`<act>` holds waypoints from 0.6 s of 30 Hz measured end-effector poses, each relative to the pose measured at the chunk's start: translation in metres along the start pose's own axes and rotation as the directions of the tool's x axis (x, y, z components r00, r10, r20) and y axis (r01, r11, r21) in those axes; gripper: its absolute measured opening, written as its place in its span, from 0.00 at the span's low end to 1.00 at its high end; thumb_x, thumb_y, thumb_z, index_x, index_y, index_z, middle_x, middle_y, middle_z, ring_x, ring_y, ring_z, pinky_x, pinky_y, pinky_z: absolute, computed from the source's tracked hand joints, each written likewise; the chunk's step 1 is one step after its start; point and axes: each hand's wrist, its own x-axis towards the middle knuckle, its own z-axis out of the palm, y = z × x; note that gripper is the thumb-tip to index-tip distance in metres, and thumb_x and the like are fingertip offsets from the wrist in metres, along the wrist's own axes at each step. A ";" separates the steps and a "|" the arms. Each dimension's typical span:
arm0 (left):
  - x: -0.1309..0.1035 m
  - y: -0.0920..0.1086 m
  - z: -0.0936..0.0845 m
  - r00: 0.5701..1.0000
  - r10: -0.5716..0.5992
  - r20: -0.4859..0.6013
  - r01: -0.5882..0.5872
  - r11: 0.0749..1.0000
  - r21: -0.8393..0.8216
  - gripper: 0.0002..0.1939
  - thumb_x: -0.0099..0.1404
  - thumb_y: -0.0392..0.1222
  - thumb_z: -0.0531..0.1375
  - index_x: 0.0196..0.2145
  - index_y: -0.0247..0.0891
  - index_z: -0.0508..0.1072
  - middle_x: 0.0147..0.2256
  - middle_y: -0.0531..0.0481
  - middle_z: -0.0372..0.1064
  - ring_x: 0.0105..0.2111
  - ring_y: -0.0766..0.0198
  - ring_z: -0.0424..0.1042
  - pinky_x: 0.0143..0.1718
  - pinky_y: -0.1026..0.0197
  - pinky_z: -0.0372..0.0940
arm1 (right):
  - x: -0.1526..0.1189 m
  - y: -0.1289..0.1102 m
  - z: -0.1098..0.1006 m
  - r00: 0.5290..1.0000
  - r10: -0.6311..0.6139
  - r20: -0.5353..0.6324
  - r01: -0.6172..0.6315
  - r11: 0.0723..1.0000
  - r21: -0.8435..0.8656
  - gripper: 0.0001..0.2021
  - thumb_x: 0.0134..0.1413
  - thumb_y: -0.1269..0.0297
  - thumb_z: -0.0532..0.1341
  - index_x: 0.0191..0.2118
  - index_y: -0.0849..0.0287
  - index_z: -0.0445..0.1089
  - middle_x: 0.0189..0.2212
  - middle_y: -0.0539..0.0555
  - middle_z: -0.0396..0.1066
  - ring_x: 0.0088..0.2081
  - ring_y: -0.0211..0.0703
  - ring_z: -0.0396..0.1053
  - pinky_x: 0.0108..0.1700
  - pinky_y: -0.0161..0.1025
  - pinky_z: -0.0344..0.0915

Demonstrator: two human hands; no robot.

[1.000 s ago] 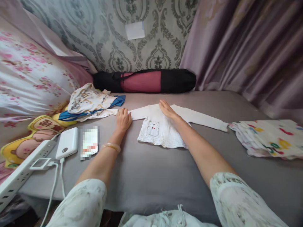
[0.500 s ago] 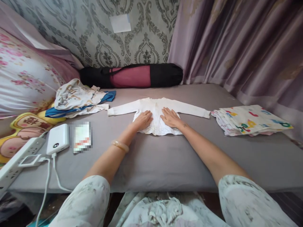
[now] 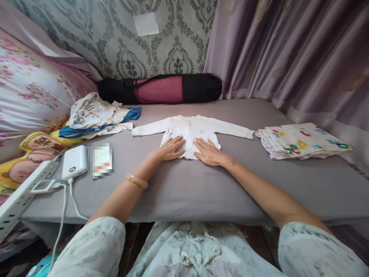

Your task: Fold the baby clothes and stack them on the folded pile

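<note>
A small white long-sleeved shirt (image 3: 188, 129) lies spread on the grey sheet (image 3: 184, 192), its sleeves stretched out to both sides. My left hand (image 3: 172, 148) lies flat on the lower left part of the shirt, fingers apart. Flat on the lower right part rests my right hand (image 3: 210, 152), its fingers also spread. Neither hand grips anything. Parts of the shirt's lower edge are hidden under my hands. The right sleeve's cuff is close to a stack of folded patterned cloths (image 3: 302, 141).
Crumpled patterned clothes (image 3: 95, 115) lie at the left, near a yellow cushion (image 3: 31, 154). A white power bank (image 3: 74, 163), a power strip (image 3: 34, 184) with cables and a blurred packet (image 3: 102, 161) are nearer. Behind lies a black and red bag (image 3: 160, 89).
Both my hands have slid toward me to the shirt's lower edge, uncovering more of its front. The view has shifted slightly.
</note>
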 end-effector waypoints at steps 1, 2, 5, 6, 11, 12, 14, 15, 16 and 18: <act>-0.003 0.002 -0.001 1.000 0.022 -0.005 -0.022 1.000 -0.006 0.31 0.70 0.55 0.46 0.65 0.37 0.54 0.67 0.40 0.46 0.67 0.53 0.43 0.66 0.48 0.39 | -0.004 -0.003 0.001 1.000 -0.011 0.003 0.011 1.000 0.004 0.33 0.66 0.48 0.41 0.70 0.60 0.42 0.70 0.56 0.36 0.70 0.47 0.32 0.68 0.50 0.29; -0.006 0.005 -0.001 0.999 0.048 -0.015 -0.048 0.999 -0.011 0.30 0.70 0.53 0.46 0.64 0.38 0.56 0.66 0.40 0.48 0.67 0.54 0.45 0.66 0.49 0.40 | -0.009 -0.005 0.001 1.000 -0.022 0.006 0.022 1.000 0.009 0.33 0.66 0.48 0.40 0.70 0.60 0.43 0.70 0.56 0.36 0.70 0.47 0.32 0.68 0.50 0.29; -0.014 0.013 -0.001 0.990 0.131 -0.057 -0.133 0.991 -0.023 0.24 0.71 0.47 0.47 0.61 0.39 0.61 0.64 0.41 0.55 0.65 0.55 0.51 0.66 0.52 0.45 | -0.021 -0.012 0.002 0.999 -0.051 0.021 0.050 0.998 0.026 0.33 0.66 0.47 0.40 0.70 0.61 0.43 0.70 0.56 0.36 0.70 0.46 0.32 0.68 0.49 0.30; -0.016 0.016 -0.001 0.985 0.160 -0.071 -0.162 0.987 -0.023 0.23 0.71 0.45 0.46 0.60 0.40 0.63 0.63 0.42 0.56 0.64 0.56 0.53 0.65 0.53 0.47 | -0.025 -0.015 0.002 0.998 -0.058 0.025 0.057 0.998 0.031 0.33 0.66 0.47 0.39 0.70 0.61 0.44 0.70 0.57 0.36 0.70 0.46 0.32 0.69 0.49 0.30; -0.030 0.033 -0.001 0.955 0.267 -0.128 -0.271 0.962 -0.012 0.19 0.71 0.40 0.45 0.56 0.36 0.66 0.56 0.40 0.64 0.58 0.57 0.62 0.61 0.54 0.56 | -0.044 -0.025 0.004 0.994 -0.108 0.030 0.107 0.993 0.051 0.34 0.66 0.46 0.41 0.69 0.63 0.46 0.70 0.58 0.38 0.70 0.48 0.34 0.69 0.49 0.32; -0.032 0.036 -0.001 0.950 0.281 -0.133 -0.286 0.958 -0.017 0.19 0.71 0.39 0.45 0.55 0.36 0.66 0.55 0.40 0.66 0.57 0.57 0.64 0.59 0.55 0.58 | -0.048 -0.027 0.005 0.993 -0.117 0.027 0.115 0.992 0.056 0.34 0.66 0.46 0.41 0.69 0.63 0.46 0.69 0.58 0.39 0.69 0.49 0.34 0.69 0.49 0.32; -0.037 0.042 -0.001 0.946 0.290 -0.146 -0.297 0.954 -0.026 0.17 0.71 0.37 0.46 0.52 0.37 0.67 0.53 0.41 0.67 0.54 0.58 0.67 0.56 0.56 0.61 | -0.055 -0.030 0.007 0.992 -0.128 0.017 0.127 0.990 0.066 0.33 0.66 0.47 0.41 0.69 0.63 0.47 0.69 0.59 0.40 0.69 0.50 0.36 0.69 0.49 0.34; -0.039 0.044 0.000 0.946 0.288 -0.152 -0.296 0.955 -0.029 0.16 0.71 0.37 0.46 0.51 0.38 0.68 0.53 0.41 0.67 0.53 0.58 0.67 0.55 0.56 0.62 | -0.058 -0.032 0.007 0.991 -0.136 0.010 0.135 0.989 0.067 0.33 0.66 0.48 0.42 0.68 0.63 0.48 0.69 0.59 0.41 0.69 0.50 0.37 0.69 0.50 0.35; -0.040 0.046 0.000 0.947 0.282 -0.156 -0.290 0.956 -0.030 0.16 0.71 0.37 0.46 0.51 0.38 0.68 0.53 0.42 0.67 0.52 0.58 0.68 0.55 0.56 0.62 | -0.061 -0.033 0.007 0.989 -0.145 -0.002 0.145 0.987 0.066 0.32 0.66 0.49 0.43 0.68 0.62 0.50 0.69 0.59 0.43 0.69 0.51 0.38 0.69 0.50 0.37; -0.039 0.048 0.002 0.951 0.263 -0.164 -0.272 0.962 -0.036 0.15 0.70 0.36 0.47 0.49 0.37 0.68 0.52 0.41 0.67 0.52 0.57 0.68 0.54 0.56 0.63 | -0.063 -0.036 0.003 0.985 -0.167 -0.036 0.169 0.984 0.062 0.28 0.66 0.52 0.46 0.65 0.61 0.55 0.67 0.61 0.49 0.68 0.52 0.45 0.68 0.51 0.41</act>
